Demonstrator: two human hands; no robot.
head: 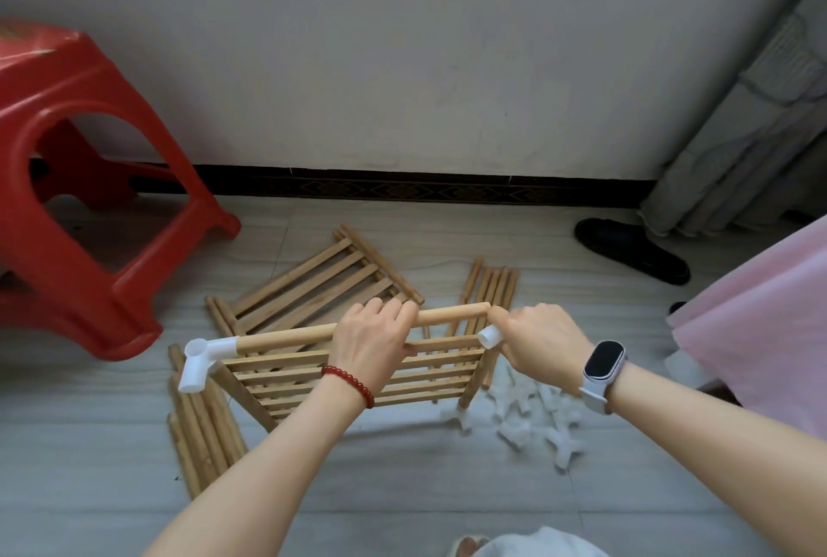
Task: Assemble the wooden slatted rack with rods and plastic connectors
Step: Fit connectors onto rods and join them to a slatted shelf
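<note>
Grey tile floor: my left hand (373, 344) grips the slatted panel (340, 373)'s rod (286, 335), white connector (203, 362) at nine o'clock; right hand (539, 339) pinches another connector (490, 337)

My right hand (534, 335) covers most of the white connector (490, 336); I can't see its seat on the rod (286, 335). The red stool (85, 198) runs off the frame's left edge.

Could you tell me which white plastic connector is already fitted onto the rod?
The white plastic corner connector at the round wooden rod's left end; the others lie loose in the pile on the floor.
</note>
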